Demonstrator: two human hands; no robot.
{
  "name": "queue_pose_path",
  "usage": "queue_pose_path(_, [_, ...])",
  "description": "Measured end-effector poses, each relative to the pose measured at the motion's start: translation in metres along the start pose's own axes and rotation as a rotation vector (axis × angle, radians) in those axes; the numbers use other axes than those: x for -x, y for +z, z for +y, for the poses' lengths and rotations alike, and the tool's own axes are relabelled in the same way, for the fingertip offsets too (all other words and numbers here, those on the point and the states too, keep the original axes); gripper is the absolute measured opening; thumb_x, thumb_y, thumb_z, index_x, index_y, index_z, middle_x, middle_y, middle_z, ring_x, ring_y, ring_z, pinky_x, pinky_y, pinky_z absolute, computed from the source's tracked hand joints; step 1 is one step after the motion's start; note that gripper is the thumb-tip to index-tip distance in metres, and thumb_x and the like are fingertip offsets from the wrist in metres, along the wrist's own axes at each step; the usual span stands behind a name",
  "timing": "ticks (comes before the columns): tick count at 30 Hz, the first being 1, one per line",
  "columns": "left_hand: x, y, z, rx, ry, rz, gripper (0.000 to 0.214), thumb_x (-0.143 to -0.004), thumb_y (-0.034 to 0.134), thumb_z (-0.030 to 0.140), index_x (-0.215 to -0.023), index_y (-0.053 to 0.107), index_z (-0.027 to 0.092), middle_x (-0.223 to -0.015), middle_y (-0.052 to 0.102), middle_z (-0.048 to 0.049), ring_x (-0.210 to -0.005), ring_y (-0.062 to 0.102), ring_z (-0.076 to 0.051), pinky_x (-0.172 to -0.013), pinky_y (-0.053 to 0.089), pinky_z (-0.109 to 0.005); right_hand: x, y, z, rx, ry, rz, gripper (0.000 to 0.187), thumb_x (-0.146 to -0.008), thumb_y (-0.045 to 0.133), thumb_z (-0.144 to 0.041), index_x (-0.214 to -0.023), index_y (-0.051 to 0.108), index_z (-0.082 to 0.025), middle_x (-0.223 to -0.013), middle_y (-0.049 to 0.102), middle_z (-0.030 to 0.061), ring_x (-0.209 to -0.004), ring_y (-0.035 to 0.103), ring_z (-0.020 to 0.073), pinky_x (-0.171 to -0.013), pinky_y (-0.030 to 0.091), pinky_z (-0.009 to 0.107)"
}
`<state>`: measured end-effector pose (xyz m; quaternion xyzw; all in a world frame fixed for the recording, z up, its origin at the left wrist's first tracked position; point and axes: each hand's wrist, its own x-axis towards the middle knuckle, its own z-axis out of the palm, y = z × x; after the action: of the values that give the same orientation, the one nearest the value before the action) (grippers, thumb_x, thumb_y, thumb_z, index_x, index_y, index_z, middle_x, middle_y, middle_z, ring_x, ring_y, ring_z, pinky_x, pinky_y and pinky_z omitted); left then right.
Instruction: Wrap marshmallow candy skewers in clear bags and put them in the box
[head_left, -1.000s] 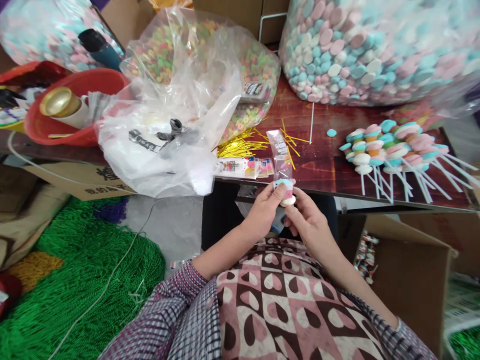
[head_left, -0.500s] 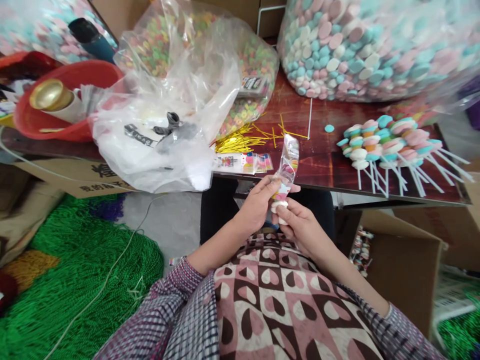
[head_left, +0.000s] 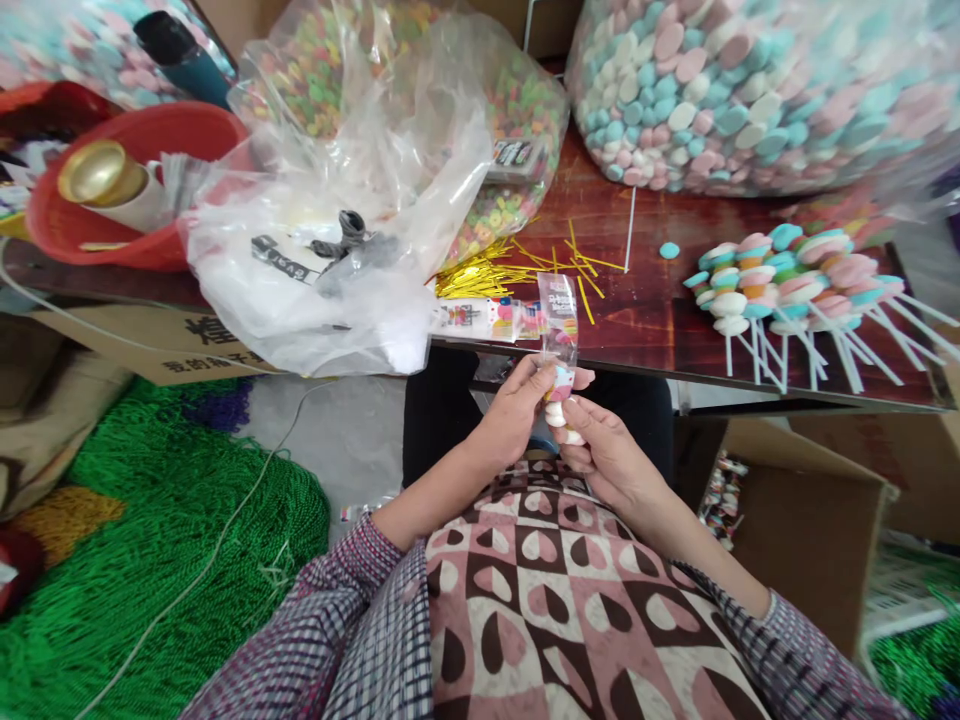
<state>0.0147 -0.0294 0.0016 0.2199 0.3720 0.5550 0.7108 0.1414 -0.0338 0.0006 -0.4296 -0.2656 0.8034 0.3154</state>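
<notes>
My left hand (head_left: 517, 405) pinches a clear printed plastic wrapper (head_left: 559, 318) that stands up above the fingers. At the wrapper's lower end, my right hand (head_left: 606, 440) grips a skewer of white marshmallows (head_left: 556, 414), closed on its lower part. The top of the skewer seems to sit inside the wrapper's mouth; the stick is hidden by my fingers. Just beyond the hands, flat printed wrappers (head_left: 480, 318) lie at the table edge, beside gold twist ties (head_left: 476, 276). To the right rests a pile of marshmallow skewers (head_left: 795, 275) with white sticks.
Large bags of marshmallows (head_left: 720, 100) and ring-shaped candy (head_left: 322, 90) stand at the back. A red basin (head_left: 60, 235) is at left. One white stick (head_left: 630, 228) and a blue marshmallow (head_left: 670, 250) lie on the table. Below right is an open cardboard box (head_left: 802, 540); green strands (head_left: 172, 540) cover the floor left.
The wrapper has tilted left and stands straighter. More of the white marshmallows shows between my hands, and my right hand has shifted slightly to the right and down.
</notes>
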Motion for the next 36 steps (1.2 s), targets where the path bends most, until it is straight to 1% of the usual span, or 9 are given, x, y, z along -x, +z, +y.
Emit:
queue_pose_path(3, [0.0, -0.002, 0.0, -0.015, -0.012, 0.044, 0.027, -0.083, 0.067, 0.043, -0.089, 0.056, 0.019, -0.087, 0.075, -0.0042, -0.077, 0.069, -0.016, -0.07, 0.052, -0.027, 0.001, 0.002, 0.0, 0.022, 0.008, -0.029, 0.034, -0.077, 0.073, -0.048, -0.077, 0.057, -0.018, -0.058, 0.048, -0.0058, -0.04, 0.019, 0.002, -0.037, 0.008, 0.02])
queue_pose_path(7, [-0.003, -0.002, -0.002, -0.059, -0.035, 0.094, 0.031, -0.08, 0.067, 0.047, -0.088, 0.054, 0.02, -0.086, 0.074, -0.0032, -0.064, 0.066, -0.014, -0.06, 0.049, -0.025, 0.004, 0.006, -0.001, 0.063, 0.004, -0.085, 0.034, -0.079, 0.071, -0.048, -0.089, 0.055, -0.02, -0.064, 0.05, -0.0063, -0.041, 0.022, 0.0029, -0.038, 0.011, 0.02])
queue_pose_path(11, [-0.005, -0.001, -0.004, -0.021, 0.009, 0.12, 0.03, -0.079, 0.07, 0.044, -0.085, 0.055, 0.019, -0.084, 0.075, -0.0032, -0.077, 0.069, -0.016, -0.076, 0.052, -0.03, 0.003, 0.01, 0.002, 0.191, -0.054, -0.023, 0.04, -0.073, 0.078, -0.042, -0.097, 0.053, -0.023, -0.059, 0.04, -0.0111, -0.041, 0.018, 0.003, -0.037, 0.013, 0.02])
queue_pose_path(16, [-0.005, -0.002, -0.003, 0.038, 0.041, 0.108, 0.027, -0.079, 0.072, 0.039, -0.086, 0.054, 0.019, -0.086, 0.075, -0.0046, -0.088, 0.07, -0.019, -0.088, 0.05, -0.034, 0.0, 0.01, 0.006, 0.341, -0.119, 0.025, 0.036, -0.084, 0.064, -0.054, -0.077, 0.05, -0.022, -0.056, 0.037, -0.0089, -0.041, 0.022, 0.0041, -0.036, 0.016, 0.021])
queue_pose_path(20, [-0.009, -0.001, 0.005, 0.066, 0.051, 0.071, 0.025, -0.078, 0.072, 0.034, -0.094, 0.059, 0.02, -0.09, 0.076, -0.0046, -0.09, 0.071, -0.02, -0.083, 0.05, -0.031, 0.0, 0.012, -0.007, 0.369, -0.112, 0.013, 0.041, -0.086, 0.061, -0.056, -0.07, 0.048, -0.021, -0.055, 0.039, -0.0073, -0.04, 0.024, 0.0044, -0.035, 0.015, 0.021])
queue_pose_path(25, [-0.016, 0.002, 0.019, 0.068, 0.045, -0.053, 0.027, -0.079, 0.072, 0.034, -0.101, 0.065, 0.02, -0.093, 0.076, -0.0051, -0.09, 0.07, -0.019, -0.078, 0.049, -0.028, 0.001, 0.021, -0.028, 0.187, -0.032, -0.089, 0.035, -0.082, 0.067, -0.052, -0.079, 0.051, -0.021, -0.057, 0.045, -0.0071, -0.039, 0.023, 0.0032, -0.035, 0.012, 0.019])
queue_pose_path(31, [-0.007, -0.005, 0.014, 0.061, 0.032, -0.057, 0.026, -0.078, 0.075, 0.032, -0.099, 0.065, 0.022, -0.102, 0.074, -0.0044, -0.1, 0.067, -0.019, -0.088, 0.048, -0.03, 0.002, 0.018, -0.015, 0.051, 0.017, -0.09, 0.033, -0.081, 0.069, -0.048, -0.082, 0.05, -0.022, -0.056, 0.044, -0.0088, -0.038, 0.02, 0.0027, -0.035, 0.011, 0.018])
queue_pose_path(33, [-0.006, -0.01, 0.015, 0.031, 0.008, -0.065, 0.027, -0.076, 0.076, 0.033, -0.098, 0.065, 0.021, -0.104, 0.074, -0.0053, -0.096, 0.068, -0.018, -0.083, 0.048, -0.028, 0.002, 0.016, -0.01, 0.046, 0.018, -0.095, 0.032, -0.081, 0.069, -0.048, -0.083, 0.05, -0.022, -0.054, 0.042, -0.0095, -0.037, 0.019, 0.0027, -0.035, 0.011, 0.018])
queue_pose_path(36, [-0.01, -0.019, 0.022, -0.03, -0.049, -0.114, 0.028, -0.075, 0.076, 0.039, -0.094, 0.067, 0.02, -0.105, 0.074, -0.007, -0.078, 0.066, -0.015, -0.062, 0.045, -0.023, 0.0, 0.016, -0.009, 0.053, 0.042, -0.114, 0.031, -0.081, 0.068, -0.048, -0.085, 0.054, -0.021, -0.051, 0.039, -0.0097, -0.037, 0.019, 0.0029, -0.035, 0.011, 0.019])
